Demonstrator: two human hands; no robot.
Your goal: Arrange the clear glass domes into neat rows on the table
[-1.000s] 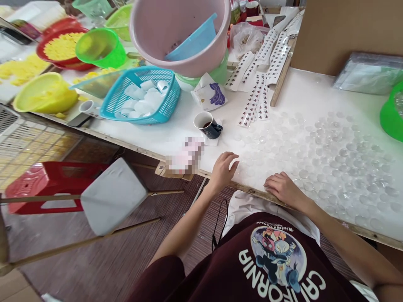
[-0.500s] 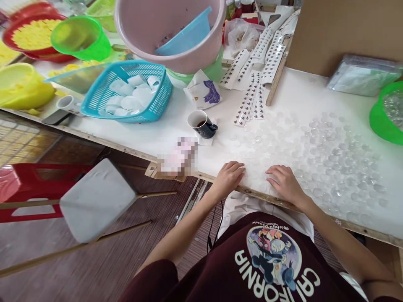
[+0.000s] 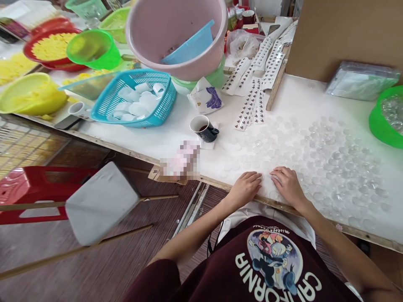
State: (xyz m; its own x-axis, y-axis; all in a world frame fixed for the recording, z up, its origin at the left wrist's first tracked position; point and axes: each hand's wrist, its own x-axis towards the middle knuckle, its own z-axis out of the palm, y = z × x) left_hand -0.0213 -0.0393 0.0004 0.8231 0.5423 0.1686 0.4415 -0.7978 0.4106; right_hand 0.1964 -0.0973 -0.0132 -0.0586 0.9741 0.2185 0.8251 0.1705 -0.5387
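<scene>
Many clear, round plastic pieces (image 3: 336, 161) lie spread over the white tabletop, thickest to the right. My left hand (image 3: 247, 186) rests palm down by the table's front edge, its fingers extended over the pieces and pointing right. Facing it across a small gap is my right hand (image 3: 287, 184), with curved fingers and the thumb a little apart. Both hands touch the surface among the pieces, and I see nothing held in either. Just under the palms I cannot make out any detail.
A dark mug (image 3: 204, 129) of brown liquid stands left of the pieces, near a blurred pink object (image 3: 181, 161). Behind are a blue basket (image 3: 134, 98) of white rolls, a large pink basin (image 3: 176, 33) and sticker strips (image 3: 252, 102). A green bowl (image 3: 385, 117) sits far right.
My left hand has moved right along the table edge, closer to my right hand. The right hand has shifted only slightly. The camera view has tilted a little.
</scene>
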